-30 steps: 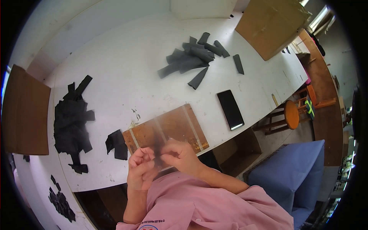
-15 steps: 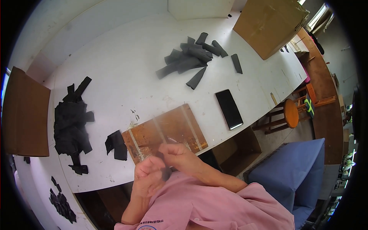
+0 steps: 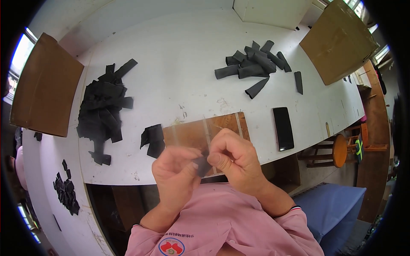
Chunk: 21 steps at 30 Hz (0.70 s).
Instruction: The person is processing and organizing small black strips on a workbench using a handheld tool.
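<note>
My left hand and my right hand are together close to my chest, both pinching one small dark fabric piece between thumbs and fingers. They hover over the near edge of a brown wooden board lying on the white table. Most of the fabric piece is hidden by my fingers. A small loose black fabric piece lies just left of the board.
A heap of black fabric scraps lies at the left, a pile of rolled dark pieces at the far right. A black phone rests right of the board. Cardboard sheets, a wooden stool, floor scraps.
My hands stayed close together on the fabric piece and shifted slightly lower toward my chest; the fingers have worked around the piece.
</note>
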Each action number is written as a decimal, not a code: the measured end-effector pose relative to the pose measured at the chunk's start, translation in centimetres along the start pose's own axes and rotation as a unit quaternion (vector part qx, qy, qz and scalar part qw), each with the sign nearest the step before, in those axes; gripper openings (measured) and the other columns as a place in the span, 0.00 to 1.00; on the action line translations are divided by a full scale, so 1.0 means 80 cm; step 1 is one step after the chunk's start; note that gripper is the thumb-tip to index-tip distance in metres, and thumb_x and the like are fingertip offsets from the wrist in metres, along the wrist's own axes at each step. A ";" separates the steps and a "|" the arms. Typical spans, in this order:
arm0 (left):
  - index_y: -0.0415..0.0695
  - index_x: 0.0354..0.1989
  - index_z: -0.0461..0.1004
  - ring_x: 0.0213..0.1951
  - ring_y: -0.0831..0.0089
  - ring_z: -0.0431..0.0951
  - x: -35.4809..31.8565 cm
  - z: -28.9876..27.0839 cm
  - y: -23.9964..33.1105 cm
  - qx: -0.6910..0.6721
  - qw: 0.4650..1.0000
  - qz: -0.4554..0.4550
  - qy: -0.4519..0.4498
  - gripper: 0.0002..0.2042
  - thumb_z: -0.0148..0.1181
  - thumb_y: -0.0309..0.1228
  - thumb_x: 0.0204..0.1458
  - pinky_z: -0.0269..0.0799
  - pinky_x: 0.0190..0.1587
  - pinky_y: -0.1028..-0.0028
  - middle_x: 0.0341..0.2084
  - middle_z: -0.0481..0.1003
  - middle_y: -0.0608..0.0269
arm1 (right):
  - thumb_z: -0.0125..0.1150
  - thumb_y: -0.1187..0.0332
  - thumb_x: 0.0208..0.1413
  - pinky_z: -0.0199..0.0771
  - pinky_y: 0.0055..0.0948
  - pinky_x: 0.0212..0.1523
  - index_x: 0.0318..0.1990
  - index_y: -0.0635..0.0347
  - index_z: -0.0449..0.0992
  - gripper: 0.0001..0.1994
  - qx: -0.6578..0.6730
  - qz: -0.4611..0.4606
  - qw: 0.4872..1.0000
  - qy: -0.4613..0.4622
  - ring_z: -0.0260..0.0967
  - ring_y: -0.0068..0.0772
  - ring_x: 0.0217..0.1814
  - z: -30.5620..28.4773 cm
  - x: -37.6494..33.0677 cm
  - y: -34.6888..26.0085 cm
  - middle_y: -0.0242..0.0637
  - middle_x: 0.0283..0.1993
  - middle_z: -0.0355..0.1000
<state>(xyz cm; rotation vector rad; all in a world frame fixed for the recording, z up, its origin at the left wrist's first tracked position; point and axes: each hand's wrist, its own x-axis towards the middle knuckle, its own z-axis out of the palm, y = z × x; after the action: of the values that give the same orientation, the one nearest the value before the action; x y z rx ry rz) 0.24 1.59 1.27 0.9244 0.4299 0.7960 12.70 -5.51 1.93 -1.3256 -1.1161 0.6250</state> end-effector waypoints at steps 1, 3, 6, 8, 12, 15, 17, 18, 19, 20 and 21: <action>0.33 0.31 0.62 0.09 0.85 0.59 0.008 0.000 0.007 0.000 1.000 0.001 0.001 0.06 0.53 0.18 0.45 0.53 0.08 0.87 0.28 0.69 0.53 | 0.55 0.73 0.48 0.57 0.17 0.21 0.26 0.64 0.66 0.05 0.000 -0.001 1.000 -0.001 0.57 0.19 0.23 -0.003 0.009 -0.005 0.33 0.26 0.64; 0.32 0.35 0.59 0.08 0.85 0.58 0.025 0.008 0.027 -0.391 0.885 -0.102 -0.233 0.08 0.47 0.14 0.45 0.54 0.08 0.87 0.28 0.69 0.49 | 0.53 0.70 0.51 0.55 0.16 0.20 0.25 0.63 0.66 0.08 0.151 0.124 0.978 -0.066 0.55 0.15 0.22 -0.009 0.027 -0.017 0.28 0.22 0.62; 0.30 0.43 0.56 0.07 0.84 0.57 0.029 0.003 0.029 -0.483 0.841 -0.192 -0.153 0.13 0.39 0.16 0.47 0.55 0.06 0.86 0.29 0.70 0.46 | 0.52 0.65 0.53 0.53 0.14 0.20 0.25 0.62 0.66 0.10 0.240 0.183 0.947 -0.111 0.53 0.12 0.20 -0.010 0.041 -0.009 0.24 0.19 0.60; 0.29 0.49 0.57 0.06 0.82 0.57 0.035 -0.029 -0.005 -0.542 0.797 -0.266 -0.019 0.17 0.37 0.22 0.50 0.58 0.07 0.85 0.30 0.71 0.48 | 0.51 0.65 0.53 0.53 0.14 0.20 0.25 0.61 0.66 0.10 0.241 0.193 0.945 -0.104 0.52 0.12 0.19 -0.008 0.035 0.031 0.24 0.19 0.60; 0.31 0.48 0.60 0.06 0.81 0.56 0.044 -0.071 -0.065 -0.497 0.791 -0.330 0.136 0.17 0.40 0.23 0.50 0.60 0.09 0.83 0.31 0.71 0.51 | 0.51 0.64 0.53 0.49 0.14 0.18 0.25 0.57 0.66 0.09 0.327 0.297 0.894 -0.077 0.50 0.12 0.19 0.000 0.003 0.104 0.23 0.18 0.57; 0.31 0.48 0.61 0.12 0.82 0.61 0.039 -0.073 -0.060 -0.375 0.880 -0.288 -0.044 0.17 0.46 0.23 0.48 0.64 0.18 0.83 0.31 0.72 0.55 | 0.50 0.65 0.53 0.52 0.15 0.19 0.25 0.57 0.67 0.09 0.278 0.276 0.917 -0.071 0.52 0.13 0.19 0.002 0.003 0.106 0.23 0.18 0.59; 0.33 0.49 0.60 0.23 0.80 0.67 0.038 -0.048 -0.030 0.261 0.965 -0.017 -0.004 0.19 0.49 0.23 0.47 0.65 0.30 0.80 0.32 0.72 0.58 | 0.50 0.65 0.54 0.54 0.16 0.20 0.25 0.58 0.67 0.09 0.217 0.263 0.937 -0.069 0.54 0.14 0.19 -0.001 0.005 0.097 0.23 0.18 0.59; 0.34 0.46 0.64 0.33 0.75 0.68 0.043 -0.039 -0.022 0.356 0.921 0.157 -0.021 0.16 0.52 0.24 0.47 0.63 0.38 0.78 0.32 0.72 0.60 | 0.52 0.66 0.51 0.56 0.17 0.22 0.27 0.60 0.68 0.07 0.133 0.239 0.961 -0.047 0.56 0.15 0.21 -0.002 0.005 0.092 0.25 0.19 0.60; 0.34 0.46 0.64 0.33 0.75 0.68 0.047 -0.037 -0.016 0.355 0.921 0.158 -0.020 0.16 0.52 0.24 0.47 0.63 0.38 0.78 0.32 0.72 0.60 | 0.54 0.67 0.49 0.59 0.18 0.23 0.29 0.62 0.69 0.07 0.047 0.213 0.976 -0.024 0.58 0.17 0.22 -0.003 0.006 0.087 0.28 0.20 0.61; 0.34 0.43 0.67 0.33 0.73 0.68 0.051 -0.038 -0.010 0.384 0.896 0.198 -0.105 0.14 0.53 0.25 0.47 0.63 0.38 0.76 0.32 0.72 0.60 | 0.54 0.67 0.49 0.59 0.18 0.23 0.29 0.62 0.69 0.07 0.046 0.212 0.976 -0.024 0.58 0.17 0.22 -0.003 0.005 0.081 0.28 0.20 0.61; 0.34 0.39 0.69 0.34 0.70 0.69 0.052 -0.039 -0.007 0.410 0.861 0.236 -0.185 0.12 0.54 0.25 0.46 0.63 0.38 0.75 0.32 0.72 0.59 | 0.56 0.67 0.47 0.61 0.19 0.25 0.30 0.62 0.69 0.08 -0.014 0.095 0.995 0.018 0.60 0.20 0.24 -0.003 0.004 0.073 0.29 0.22 0.62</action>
<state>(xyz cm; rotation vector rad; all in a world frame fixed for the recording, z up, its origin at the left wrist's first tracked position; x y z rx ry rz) 1.16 6.27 -0.88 2.0032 0.1848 0.8527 14.37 -4.15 -3.51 -1.4741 -0.9792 0.7238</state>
